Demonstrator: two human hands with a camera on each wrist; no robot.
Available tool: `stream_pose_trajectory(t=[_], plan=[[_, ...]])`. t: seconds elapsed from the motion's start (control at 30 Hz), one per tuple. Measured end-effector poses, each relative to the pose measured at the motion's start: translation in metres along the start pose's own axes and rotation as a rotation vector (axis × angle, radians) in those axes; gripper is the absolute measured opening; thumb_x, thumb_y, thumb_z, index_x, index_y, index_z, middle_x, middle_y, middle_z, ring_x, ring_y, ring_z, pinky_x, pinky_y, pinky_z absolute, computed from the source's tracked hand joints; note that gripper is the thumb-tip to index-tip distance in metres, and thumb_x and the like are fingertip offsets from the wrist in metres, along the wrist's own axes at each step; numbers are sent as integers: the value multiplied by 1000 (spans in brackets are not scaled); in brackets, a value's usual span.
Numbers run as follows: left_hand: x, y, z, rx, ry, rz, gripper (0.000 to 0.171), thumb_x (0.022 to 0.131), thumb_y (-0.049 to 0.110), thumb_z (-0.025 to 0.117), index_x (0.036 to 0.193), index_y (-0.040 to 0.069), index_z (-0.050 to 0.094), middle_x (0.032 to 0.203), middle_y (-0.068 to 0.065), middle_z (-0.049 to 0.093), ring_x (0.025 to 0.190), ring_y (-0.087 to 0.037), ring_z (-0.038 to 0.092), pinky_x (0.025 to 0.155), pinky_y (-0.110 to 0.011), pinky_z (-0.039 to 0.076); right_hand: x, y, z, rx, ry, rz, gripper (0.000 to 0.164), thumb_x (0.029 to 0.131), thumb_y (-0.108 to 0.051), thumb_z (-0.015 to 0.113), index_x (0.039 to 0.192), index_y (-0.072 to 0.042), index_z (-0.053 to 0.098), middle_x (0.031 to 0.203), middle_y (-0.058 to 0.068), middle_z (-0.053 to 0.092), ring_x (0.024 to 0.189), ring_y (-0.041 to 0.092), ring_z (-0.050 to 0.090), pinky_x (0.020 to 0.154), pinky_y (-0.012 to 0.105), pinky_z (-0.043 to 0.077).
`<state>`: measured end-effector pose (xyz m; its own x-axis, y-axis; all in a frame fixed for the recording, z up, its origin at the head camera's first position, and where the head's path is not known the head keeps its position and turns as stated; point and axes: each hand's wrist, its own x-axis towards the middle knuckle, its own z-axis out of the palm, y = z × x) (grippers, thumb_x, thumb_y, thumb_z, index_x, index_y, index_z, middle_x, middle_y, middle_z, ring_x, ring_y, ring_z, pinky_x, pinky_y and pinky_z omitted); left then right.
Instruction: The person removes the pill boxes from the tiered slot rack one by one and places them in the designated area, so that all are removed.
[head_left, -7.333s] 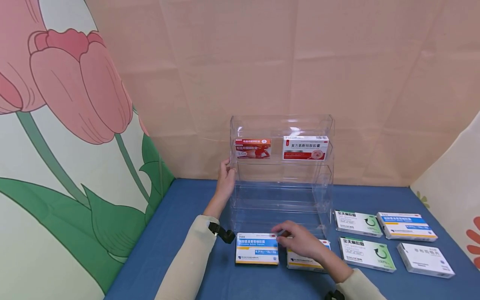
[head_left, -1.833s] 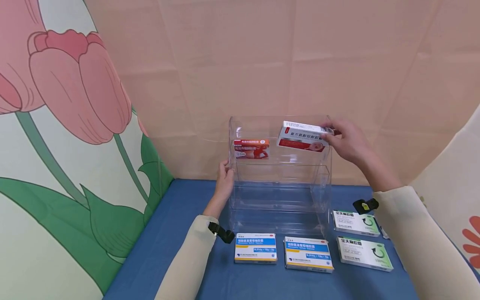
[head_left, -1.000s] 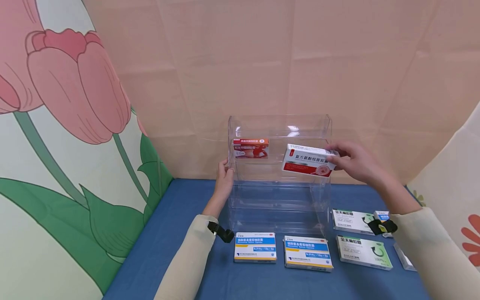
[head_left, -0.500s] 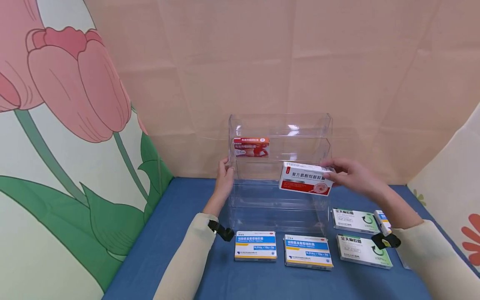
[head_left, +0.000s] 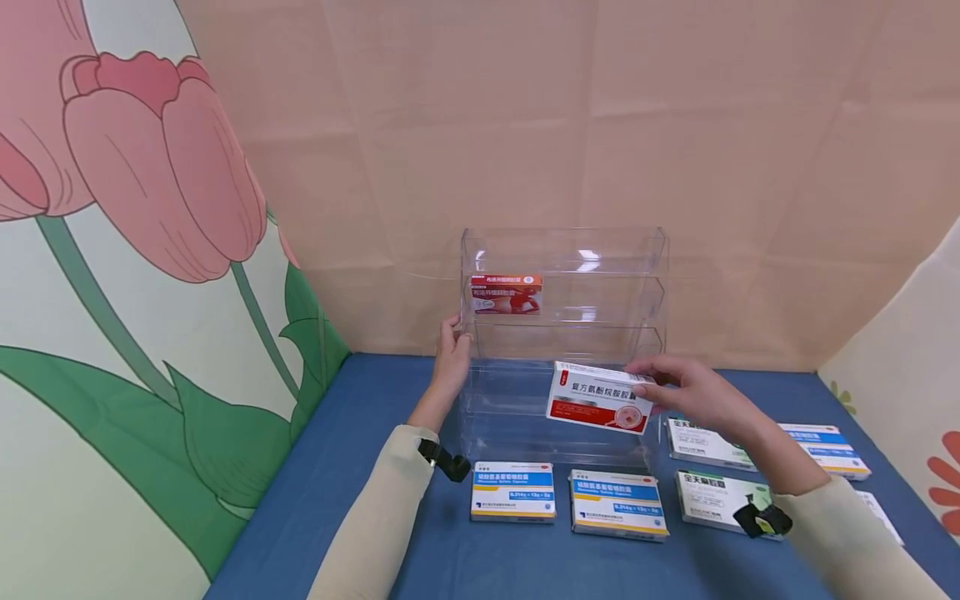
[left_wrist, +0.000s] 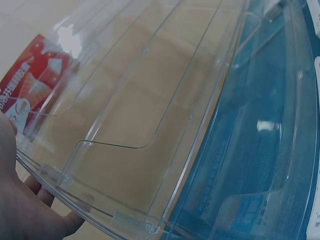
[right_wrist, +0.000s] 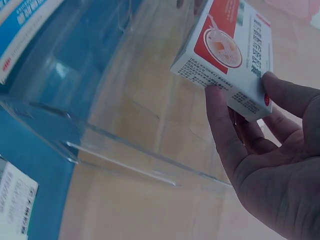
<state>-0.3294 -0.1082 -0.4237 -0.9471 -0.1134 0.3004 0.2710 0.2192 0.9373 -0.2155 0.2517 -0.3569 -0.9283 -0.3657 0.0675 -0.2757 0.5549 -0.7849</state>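
A clear plastic tiered display rack [head_left: 562,333] stands on the blue table. At its left side edge, my left hand [head_left: 452,360] grips it, fingers curled behind the edge in the left wrist view. My right hand [head_left: 697,396] pinches the right end of a white-and-red medicine box [head_left: 600,398], holding it slightly tilted before the rack's lower tiers. In the right wrist view the thumb and fingers hold the end of that box [right_wrist: 225,50]. A red medicine box [head_left: 506,295] sits at the left of an upper tier.
Two blue-and-white medicine boxes [head_left: 513,492] lie in front of the rack. To the right are two green-and-white boxes [head_left: 720,498], another blue-and-white box [head_left: 828,450], and a white box [head_left: 881,512] partly hidden by my right sleeve. A tan cloth backdrop [head_left: 525,125] hangs behind.
My right hand rose from the table boxes, lifted the white-and-red box off the upper tier, and lowered it in front of the rack. My left hand has kept its place.
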Motion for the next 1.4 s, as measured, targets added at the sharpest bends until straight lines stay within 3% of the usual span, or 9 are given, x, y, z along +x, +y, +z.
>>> stream_pose_trajectory(t=[0.33, 0.63, 0.93, 1.13, 1.4], plan=[[-1, 2, 0, -5, 1, 0, 45, 99, 14, 40, 144, 5, 38, 127, -23, 49, 108, -34, 50, 85, -39, 38, -7, 5, 20, 6, -31, 64, 42, 95, -31, 70, 133, -14, 64, 129, 16, 60, 103, 29, 59, 79, 40, 58], [-1, 0, 0, 1, -3, -20, 46, 100, 17, 40, 145, 7, 37, 134, -22, 44, 116, -35, 49, 93, -47, 39, -10, 16, 36, 29, -51, 106, 42, 94, -28, 71, 132, -13, 65, 127, 15, 62, 102, 28, 57, 76, 34, 58], [-2, -1, -1, -2, -7, -30, 45, 100, 18, 40, 144, 8, 38, 135, -21, 43, 119, -35, 48, 96, -49, 38, -13, 28, 55, 122, -89, 134, 41, 93, -29, 73, 130, -13, 66, 125, 13, 61, 101, 28, 57, 78, 38, 59], [-2, 0, -2, 18, -5, -22, 46, 100, 16, 41, 144, 6, 38, 132, -23, 46, 112, -34, 50, 90, -44, 40, -14, 31, 71, 175, -157, 132, 43, 93, -30, 72, 130, -10, 64, 119, 12, 62, 99, 27, 59, 77, 38, 59], [2, 5, -9, 54, -71, -3, 47, 101, 16, 42, 146, 6, 35, 129, -23, 49, 107, -33, 53, 85, -40, 43, -19, 36, 93, 246, -217, 141, 41, 94, -31, 70, 129, -9, 65, 120, 11, 65, 99, 25, 62, 76, 39, 59]])
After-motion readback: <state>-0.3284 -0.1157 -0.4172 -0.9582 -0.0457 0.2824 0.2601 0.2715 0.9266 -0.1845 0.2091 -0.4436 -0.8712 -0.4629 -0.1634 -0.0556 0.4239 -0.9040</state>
